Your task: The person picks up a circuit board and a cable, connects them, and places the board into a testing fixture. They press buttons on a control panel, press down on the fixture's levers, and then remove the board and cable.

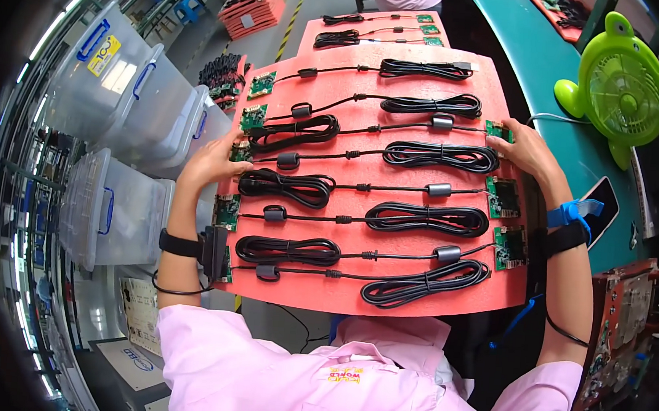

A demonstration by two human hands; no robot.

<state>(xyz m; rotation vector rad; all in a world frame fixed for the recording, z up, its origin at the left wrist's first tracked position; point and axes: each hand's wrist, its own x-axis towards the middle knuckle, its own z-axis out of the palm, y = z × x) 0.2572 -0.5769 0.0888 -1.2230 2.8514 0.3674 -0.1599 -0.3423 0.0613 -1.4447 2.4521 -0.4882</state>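
Red foam tray [400, 73], big and flat, held up in front of the chest over the pink shirt [317, 380]. Full of black cable bundles [440, 156] lying in rows, each one tied in a loop, with small green circuit boards [504, 196] at the tray's left and right edges.

Left hand [212, 161] flat on the left edge of the tray, fingers spread apart and pressing down by a green board [242, 150]. Not closed around anything. Right hand [523, 149] on the far right edge, fingers bent over the rim next to another green board [498, 130], gripping the tray's side. Black bands on both wrists, plus a blue strap [573, 213] on the right one.

Looks like the carrying step: tray gripped on both sides and being moved or set in place. Hard to tell if the tray rests on something underneath or hangs free between the hands.

Next move calls for keeping the tray level, since the cables and boards lie loose on top and could slide off. Both hands need to move together, slow and even.

Past the right hand, a green worktop [524, 43] with a green frog-shaped fan [622, 85] and a dark phone [604, 206]. Beyond the far edge of the tray, a second red tray [376, 27] with more cables. Out past the left hand, clear plastic bins [117, 76] with blue handles stacked on the floor.
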